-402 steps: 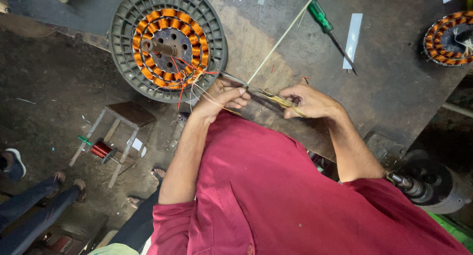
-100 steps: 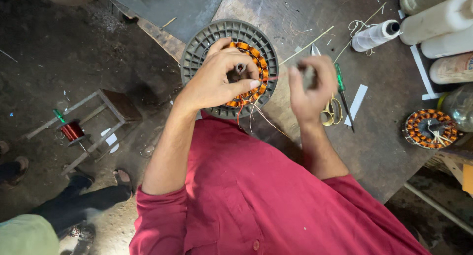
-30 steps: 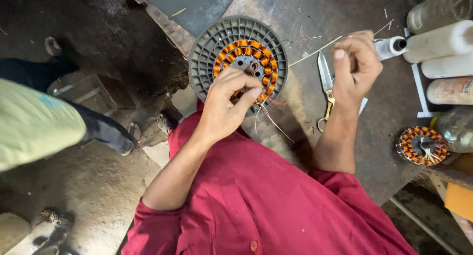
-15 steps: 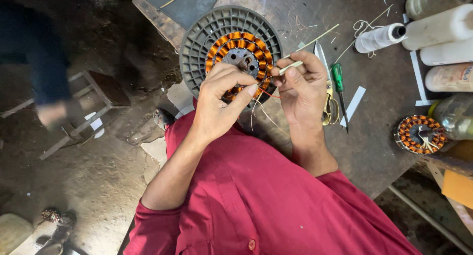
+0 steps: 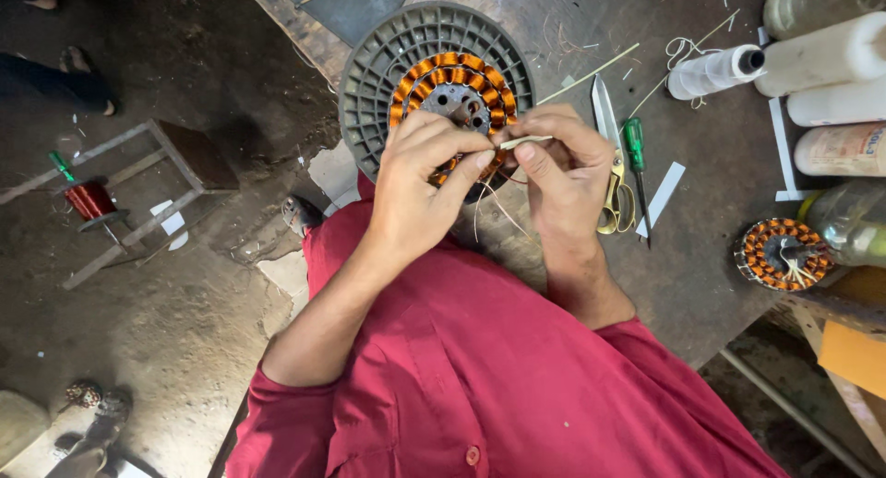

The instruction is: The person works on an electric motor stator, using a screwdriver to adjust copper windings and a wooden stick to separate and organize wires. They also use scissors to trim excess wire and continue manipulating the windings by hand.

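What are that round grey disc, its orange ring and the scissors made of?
The grey disc looks like moulded plastic: matte, ribbed grid. The orange ring seems to be enamelled copper wire, glossy wound coils. The scissors show bare metal blades and brassy-looking handles.

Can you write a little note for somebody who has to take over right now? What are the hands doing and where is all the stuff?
Left hand: fingertips pressed on the copper windings of the grey stator disc at the bench edge.
Right hand: pinching a thin pale sleeve over the loose wire ends.
Scissors and green screwdriver lie just right of the hands.
Done: coils wound all around.
Left: loose wire ends are not yet sleeved or tucked.
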